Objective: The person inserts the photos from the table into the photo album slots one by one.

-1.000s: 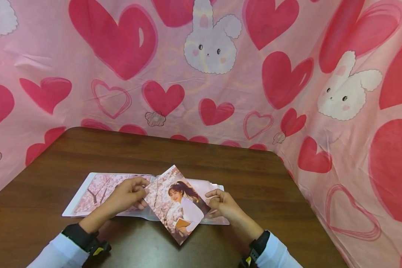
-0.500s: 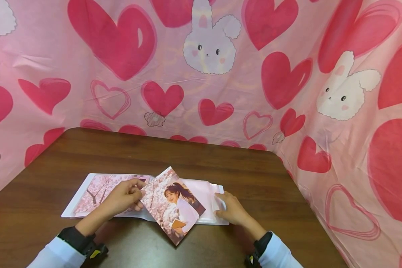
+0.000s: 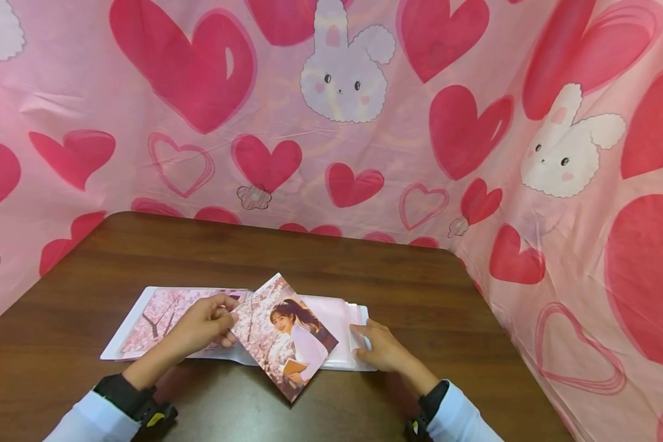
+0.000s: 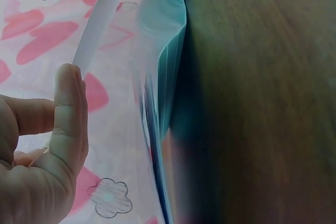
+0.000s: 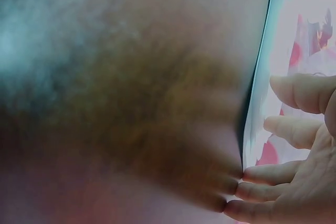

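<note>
Low in the frame, the left hand [image 3: 205,322] pinches one photo [image 3: 285,336] by its left corner, tilted like a diamond over the open album [image 3: 143,307]. The right hand [image 3: 380,350] lies spread, fingers flat on the album's clear sleeves [image 3: 342,331] (holding them still). A steady press there should help the photo's edge meet a pocket squarely. Counted: one loose photo, one album, two hands, on a brown tabletop [image 3: 309,258] before a heart-printed cloth [image 3: 420,123].

The photo [image 3: 284,336] covers the middle of the album [image 3: 155,313]. In the left wrist view the left hand [image 4: 37,156] is cut by the edge. The right wrist view shows the table [image 5: 121,93] only as blur.
</note>
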Demonstrator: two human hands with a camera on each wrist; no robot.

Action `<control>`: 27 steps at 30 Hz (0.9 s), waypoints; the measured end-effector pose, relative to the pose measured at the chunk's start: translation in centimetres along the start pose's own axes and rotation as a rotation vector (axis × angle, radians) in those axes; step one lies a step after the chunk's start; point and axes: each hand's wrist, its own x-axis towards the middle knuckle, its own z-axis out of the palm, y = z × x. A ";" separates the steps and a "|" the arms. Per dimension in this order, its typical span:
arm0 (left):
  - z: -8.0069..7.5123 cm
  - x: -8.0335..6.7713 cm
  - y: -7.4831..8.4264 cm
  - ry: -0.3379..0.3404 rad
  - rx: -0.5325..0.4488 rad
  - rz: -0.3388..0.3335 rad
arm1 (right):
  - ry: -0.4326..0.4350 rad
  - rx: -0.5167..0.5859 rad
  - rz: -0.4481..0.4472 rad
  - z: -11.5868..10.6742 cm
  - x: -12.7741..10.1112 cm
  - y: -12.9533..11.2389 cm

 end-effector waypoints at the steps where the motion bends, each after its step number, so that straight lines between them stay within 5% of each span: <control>1: -0.1 0.0 0.0 0.005 0.004 -0.004 | -0.004 0.001 0.005 0.0 0.0 0.0; 11: -3.4 -1.0 0.5 0.145 0.037 0.025 | -0.027 0.010 0.036 -0.3 -0.1 -0.2; 19: -7.1 -2.4 0.5 0.278 0.179 0.052 | -0.029 0.010 0.015 -0.3 -0.1 -0.2; 27: -8.2 -3.2 -0.1 0.358 0.240 0.004 | -0.026 0.001 0.021 -0.1 0.0 0.1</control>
